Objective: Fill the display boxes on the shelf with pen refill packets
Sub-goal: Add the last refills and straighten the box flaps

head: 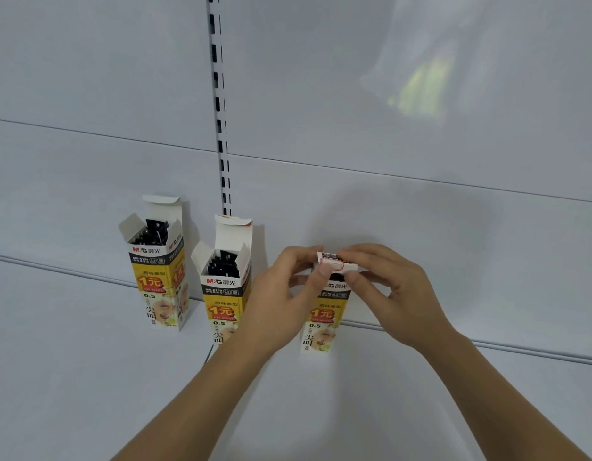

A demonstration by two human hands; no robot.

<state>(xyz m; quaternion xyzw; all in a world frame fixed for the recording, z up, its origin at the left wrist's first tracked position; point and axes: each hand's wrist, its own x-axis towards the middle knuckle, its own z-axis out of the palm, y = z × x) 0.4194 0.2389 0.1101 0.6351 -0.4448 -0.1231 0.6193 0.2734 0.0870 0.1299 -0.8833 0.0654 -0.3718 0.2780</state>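
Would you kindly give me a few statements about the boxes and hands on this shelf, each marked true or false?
1. Three boxes stand upright on the shelf. True.
2. The left box has its top flaps closed. False: they are open, with dark packets showing inside.
3. Both hands hold the top flap of the right box. True: the left hand and right hand pinch it.
4. The middle box lies on its side. False: it stands upright.
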